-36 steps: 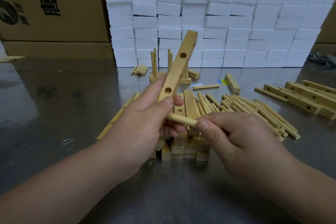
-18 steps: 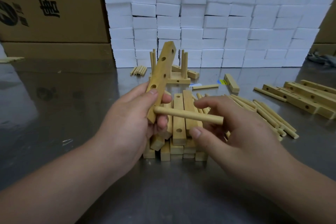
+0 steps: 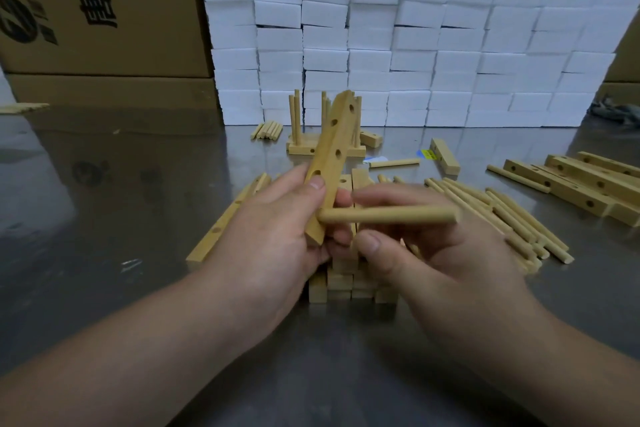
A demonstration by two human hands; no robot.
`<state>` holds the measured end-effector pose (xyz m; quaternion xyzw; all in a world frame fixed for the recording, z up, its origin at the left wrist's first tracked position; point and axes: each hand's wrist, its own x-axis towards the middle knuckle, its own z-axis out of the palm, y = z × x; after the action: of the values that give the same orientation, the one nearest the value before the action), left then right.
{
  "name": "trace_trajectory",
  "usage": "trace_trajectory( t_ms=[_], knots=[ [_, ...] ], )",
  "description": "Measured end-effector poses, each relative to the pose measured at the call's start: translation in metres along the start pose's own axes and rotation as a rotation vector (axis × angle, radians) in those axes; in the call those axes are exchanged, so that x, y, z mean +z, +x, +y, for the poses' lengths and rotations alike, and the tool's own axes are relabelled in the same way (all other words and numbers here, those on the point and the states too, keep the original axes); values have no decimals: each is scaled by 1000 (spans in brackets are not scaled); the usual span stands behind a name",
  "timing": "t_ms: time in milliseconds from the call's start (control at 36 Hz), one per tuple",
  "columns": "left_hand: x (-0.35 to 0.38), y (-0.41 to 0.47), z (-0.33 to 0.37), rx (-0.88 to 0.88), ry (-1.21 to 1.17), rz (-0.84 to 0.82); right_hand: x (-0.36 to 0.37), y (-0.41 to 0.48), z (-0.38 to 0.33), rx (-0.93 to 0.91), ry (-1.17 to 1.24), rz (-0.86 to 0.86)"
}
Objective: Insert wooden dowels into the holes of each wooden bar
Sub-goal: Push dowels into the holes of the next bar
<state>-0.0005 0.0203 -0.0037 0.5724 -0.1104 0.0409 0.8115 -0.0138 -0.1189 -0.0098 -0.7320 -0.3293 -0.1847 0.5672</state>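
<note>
The steel table (image 3: 104,218) lies bare across the left of the frame, bounded at upper left by cardboard boxes (image 3: 104,10) that the edge cuts off. A spare bar (image 3: 221,229) lies flat just left of the left hand (image 3: 273,236). That hand grasps the wooden bar (image 3: 332,156) by its lower end, and the bar tilts up toward the centre. The dowel (image 3: 388,215) lies level, its left tip against the bar just below the thumb. Whether it has entered a hole cannot be told. The right hand (image 3: 433,253) curls round the dowel, though blur softens the contact. A stack of bars (image 3: 346,284) sits mostly hidden beneath both hands. At right lie loose dowels (image 3: 519,215), then drilled bars (image 3: 588,184) clipped by the frame edge. White foam blocks (image 3: 415,45) wall off the far side.
</note>
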Motion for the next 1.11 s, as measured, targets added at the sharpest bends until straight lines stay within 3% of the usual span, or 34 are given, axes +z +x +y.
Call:
trace_trajectory(
  t_ms=[56, 222, 278, 389, 528, 750, 1000, 1111],
  knots=[
    [2, -3, -2, -22, -3, -18, 1, -1, 1, 27, 34, -2],
    [-5, 4, 8, -1, -82, 95, -17, 0, -9, -51, 6, 221],
    [-5, 4, 9, 18, -66, 111, -17, 1, -9, 30, -200, 174],
    [1, 0, 7, 69, 7, 75, -13, 1, -5, 97, -608, -92],
    [2, 0, 8, 75, -1, 63, -15, 2, -9, -39, -615, -110],
    [-3, -2, 4, 75, 173, 33, -12, 1, -13, -31, -690, -114],
    [-2, -9, 2, 180, 316, -83, -13, 0, -13, -228, -825, -73],
    [-3, -10, 2, 220, 359, -138, -11, -3, -11, -179, -746, -88]
  ],
)
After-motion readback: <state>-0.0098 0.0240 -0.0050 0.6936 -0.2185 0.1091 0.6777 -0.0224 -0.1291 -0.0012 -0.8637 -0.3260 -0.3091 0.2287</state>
